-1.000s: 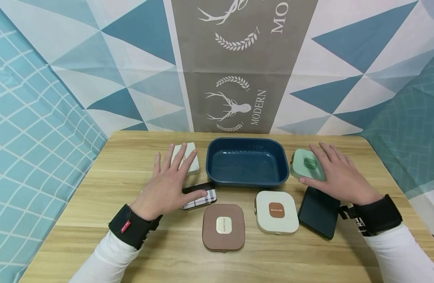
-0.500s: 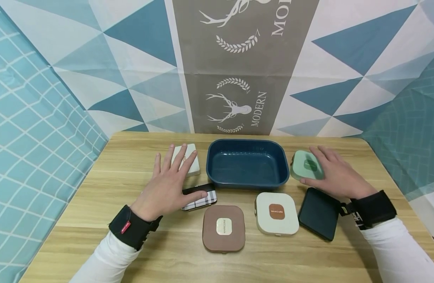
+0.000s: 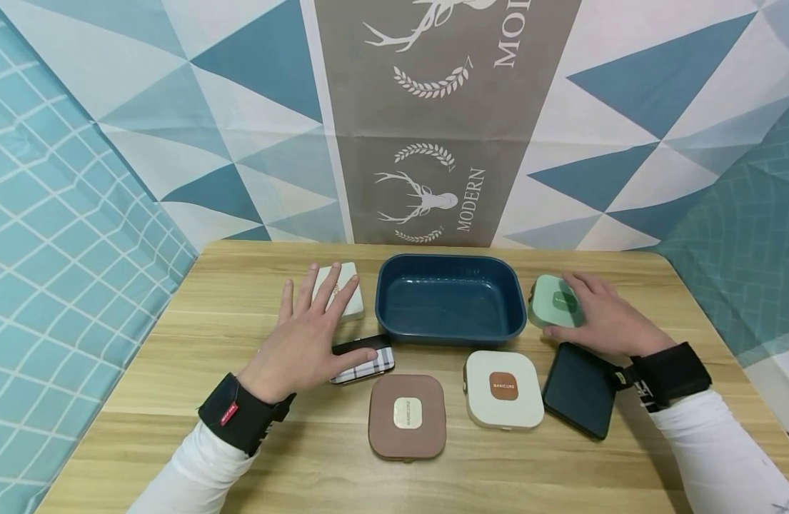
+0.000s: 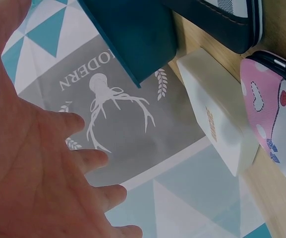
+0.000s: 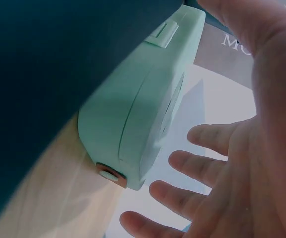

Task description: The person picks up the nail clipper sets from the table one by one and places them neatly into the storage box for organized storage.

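My left hand (image 3: 304,343) is spread with straight fingers over the left of the table, holding nothing. Its fingertips overlap a white box (image 3: 352,303), and its thumb crosses a black-and-plaid case (image 3: 371,364). Beneath the palm, hidden from the head view, lies a pink cartoon-print case (image 4: 274,114). My right hand (image 3: 615,321) hovers with fingers extended at the right side of a mint-green manicure case (image 3: 551,303), partly covering it. The right wrist view shows a gap between the fingers and this case's face. A dark flat case (image 3: 580,392) lies below the right palm.
A dark blue rectangular tray (image 3: 450,335) stands at the back middle of the wooden table (image 3: 291,471). In front of it lie a brown manicure case (image 3: 407,442) and a cream manicure case (image 3: 503,414). A patterned cloth backdrop (image 3: 426,107) rises behind the table.
My right hand has shifted slightly left and lower beside the green case, its wrist moving inward. The left hand keeps its place. The head view has tilted up a little.
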The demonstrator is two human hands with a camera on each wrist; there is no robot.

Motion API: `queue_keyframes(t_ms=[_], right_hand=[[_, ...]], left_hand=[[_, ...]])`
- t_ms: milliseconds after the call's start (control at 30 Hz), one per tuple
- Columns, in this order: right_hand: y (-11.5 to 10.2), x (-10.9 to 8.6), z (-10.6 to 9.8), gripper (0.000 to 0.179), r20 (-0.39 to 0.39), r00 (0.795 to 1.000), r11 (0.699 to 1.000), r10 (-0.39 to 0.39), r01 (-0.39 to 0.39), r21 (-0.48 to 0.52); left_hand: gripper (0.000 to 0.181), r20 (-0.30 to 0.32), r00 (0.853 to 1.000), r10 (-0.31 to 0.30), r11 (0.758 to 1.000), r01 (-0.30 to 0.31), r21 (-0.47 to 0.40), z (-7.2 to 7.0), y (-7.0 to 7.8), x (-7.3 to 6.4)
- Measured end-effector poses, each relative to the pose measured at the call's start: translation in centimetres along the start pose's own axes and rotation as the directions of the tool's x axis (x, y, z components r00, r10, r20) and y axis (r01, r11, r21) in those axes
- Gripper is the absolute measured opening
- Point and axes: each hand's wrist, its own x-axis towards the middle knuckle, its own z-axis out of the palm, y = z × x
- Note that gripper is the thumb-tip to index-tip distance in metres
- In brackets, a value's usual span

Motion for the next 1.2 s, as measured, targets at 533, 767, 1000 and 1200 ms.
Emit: queue_keyframes(t_ms=[533,767,1000,1200], right_hand=[[0.48,0.38,-0.19,0.116,0.041,0.999,1.0,-0.013,0.012,0.024],[0.67,0.49,-0.12,0.114,0.056,0.998,0.999,-0.01,0.008,0.04],[0.73,0.71,-0.19,0.113,0.061,0.998,0.998,-0.016,0.012,0.057],[0.84,0.97,-0.2,0.113,0.048,0.998,0.998,-0.033,0.031,0.05]], left_hand=[[0.115,-0.017,1.0,0.01,1.0,-0.01,0.002,-0.03,-0.06,-0.01],[0.115,-0.014,1.0,0.008,1.0,-0.008,0.007,-0.13,-0.01,-0.03],[0.115,-0.01,1.0,0.011,1.0,-0.011,-0.003,-0.17,0.09,-0.08],[0.113,-0.016,1.0,0.014,1.0,-0.014,0.001,-0.11,0.04,-0.1]])
